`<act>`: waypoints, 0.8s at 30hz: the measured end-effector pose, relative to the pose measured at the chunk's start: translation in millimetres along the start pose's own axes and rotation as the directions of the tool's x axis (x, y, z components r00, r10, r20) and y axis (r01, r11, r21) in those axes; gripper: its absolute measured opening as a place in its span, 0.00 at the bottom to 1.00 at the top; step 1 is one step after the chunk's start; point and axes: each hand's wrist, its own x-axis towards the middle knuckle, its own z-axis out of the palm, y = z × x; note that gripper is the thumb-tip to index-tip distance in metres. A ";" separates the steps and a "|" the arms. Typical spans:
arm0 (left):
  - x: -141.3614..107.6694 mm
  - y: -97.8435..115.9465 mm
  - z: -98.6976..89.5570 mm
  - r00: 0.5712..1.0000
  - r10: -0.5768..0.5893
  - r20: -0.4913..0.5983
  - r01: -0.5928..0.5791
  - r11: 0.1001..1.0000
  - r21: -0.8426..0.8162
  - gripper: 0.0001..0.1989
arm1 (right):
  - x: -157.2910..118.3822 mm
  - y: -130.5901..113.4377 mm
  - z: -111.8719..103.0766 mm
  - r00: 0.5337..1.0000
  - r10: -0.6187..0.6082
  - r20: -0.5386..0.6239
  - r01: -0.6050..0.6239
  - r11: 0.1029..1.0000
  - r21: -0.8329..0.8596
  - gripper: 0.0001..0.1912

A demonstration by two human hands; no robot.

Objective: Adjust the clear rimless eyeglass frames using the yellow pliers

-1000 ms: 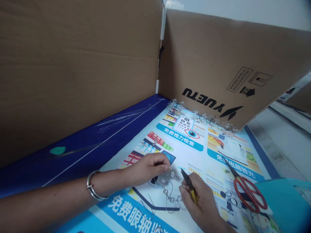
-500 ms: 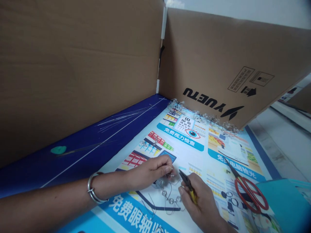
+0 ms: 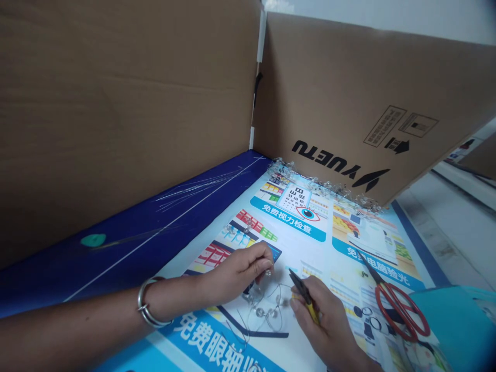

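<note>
My left hand (image 3: 244, 274) is closed in a pinch, with a clear bead (image 3: 268, 272) of a wired strand at its fingertips. Below it hangs a loop of clear round beads (image 3: 259, 312) on thin wire, low over the printed sheet. My right hand (image 3: 327, 318) is wrapped around pliers (image 3: 301, 287) with dark jaws and yellow grips. The jaws point up and left, a short gap from my left fingers. A thin wire runs from the beads toward my right thumb and forefinger; whether they grip it I cannot tell.
Red-handled scissors (image 3: 403, 310) lie to the right beside a teal sheet (image 3: 453, 320). Heaped beaded wire pieces (image 3: 329, 188) line the foot of the cardboard wall (image 3: 349, 93). Loose straight wires (image 3: 201, 187) and a green oval piece (image 3: 93, 239) rest on the blue strip at left.
My left hand has shifted slightly left and up, and the bead loop has swung and spread. The pliers have moved a little right, away from the left fingers.
</note>
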 end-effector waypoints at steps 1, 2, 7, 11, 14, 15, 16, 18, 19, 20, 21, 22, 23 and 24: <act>-0.5 0.5 -0.3 1.000 0.006 0.001 -0.006 1.000 0.019 0.13 | 0.4 1.5 -2.4 1.000 0.023 0.006 -0.023 1.000 0.004 0.05; -0.9 1.0 -0.6 1.000 0.015 0.000 -0.015 0.999 0.038 0.13 | 0.9 3.1 -5.0 0.999 0.048 0.013 -0.048 0.999 0.007 0.05; -2.6 3.2 -2.0 0.998 0.062 -0.009 -0.060 0.990 0.126 0.14 | 3.3 7.7 -14.7 0.991 0.092 0.098 -0.088 0.995 -0.037 0.04; -3.0 4.4 -2.0 0.997 0.076 -0.002 -0.075 0.985 0.155 0.13 | 2.5 4.8 -16.9 0.978 0.034 0.204 -0.011 0.993 -0.115 0.02; -2.9 4.6 -1.7 0.997 0.082 -0.004 -0.080 0.983 0.162 0.13 | 1.2 2.3 -17.8 0.969 0.046 0.241 -0.009 0.988 -0.154 0.02; -2.9 4.8 -1.7 0.996 0.085 -0.007 -0.083 0.982 0.170 0.13 | 0.9 2.0 -18.0 0.967 0.054 0.248 -0.013 0.987 -0.163 0.02; -2.9 5.1 -1.7 0.996 0.090 -0.009 -0.087 0.980 0.179 0.13 | 0.8 1.8 -18.1 0.966 0.059 0.250 -0.016 0.985 -0.170 0.02; -3.0 6.0 -1.8 0.995 0.099 -0.013 -0.095 0.975 0.201 0.12 | 0.8 1.9 -18.0 0.965 0.058 0.255 -0.012 0.984 -0.180 0.03; -3.1 6.5 -1.9 0.994 0.106 -0.013 -0.101 0.972 0.214 0.12 | 0.9 1.9 -17.8 0.965 0.053 0.256 -0.006 0.983 -0.183 0.04; -3.3 7.0 -1.9 0.994 0.113 -0.010 -0.108 0.968 0.226 0.12 | 1.0 1.8 -17.6 0.966 0.047 0.255 0.001 0.983 -0.185 0.04; -3.5 7.4 -2.0 0.993 0.119 -0.005 -0.114 0.965 0.237 0.12 | 1.1 1.5 -17.4 0.966 0.042 0.254 0.007 0.982 -0.187 0.05; -3.7 7.6 -1.9 0.992 0.127 0.001 -0.123 0.961 0.246 0.12 | 1.1 1.0 -17.2 0.967 0.038 0.252 0.011 0.982 -0.190 0.05; -4.0 7.7 -1.8 0.991 0.135 0.006 -0.133 0.958 0.255 0.12 | 1.1 0.3 -17.0 0.968 0.035 0.250 0.015 0.981 -0.193 0.06; -4.2 7.6 -1.7 0.989 0.145 0.011 -0.142 0.954 0.264 0.12 | 1.1 -0.3 -16.9 0.968 0.032 0.247 0.017 0.980 -0.196 0.06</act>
